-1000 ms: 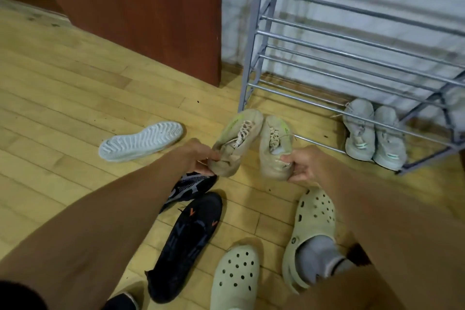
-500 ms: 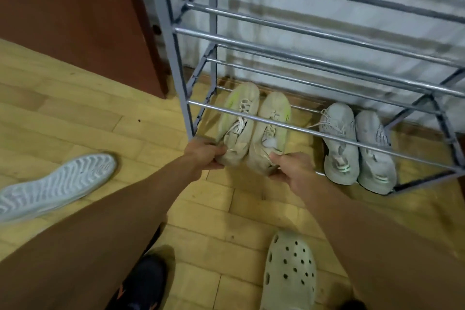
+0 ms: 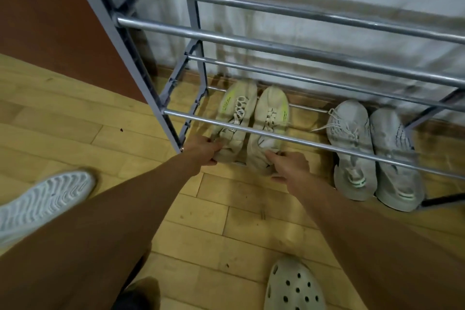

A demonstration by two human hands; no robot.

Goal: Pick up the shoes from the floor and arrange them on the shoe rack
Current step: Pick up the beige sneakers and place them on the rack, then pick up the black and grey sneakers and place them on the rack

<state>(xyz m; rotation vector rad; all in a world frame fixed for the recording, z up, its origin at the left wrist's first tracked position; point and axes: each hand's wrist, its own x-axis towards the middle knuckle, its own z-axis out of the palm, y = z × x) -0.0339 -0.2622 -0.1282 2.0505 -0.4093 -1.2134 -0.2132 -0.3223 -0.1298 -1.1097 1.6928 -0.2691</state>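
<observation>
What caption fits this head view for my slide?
Left hand and right hand hold beige sneakers at the bottom of the shoe rack, beside grey sneakers.

My left hand [image 3: 201, 152] grips the heel of one beige shoe [image 3: 234, 108], and my right hand [image 3: 292, 166] pinches the heel of the other beige shoe [image 3: 271, 106]. Both lie on the shoe rack's [image 3: 251, 129] bottom bars, near a grey pair [image 3: 352, 143]. A white shoe [image 3: 42, 204] lies sole-up on the floor.

wood floor [image 3: 75, 121], brown cabinet [image 3: 50, 20].
</observation>
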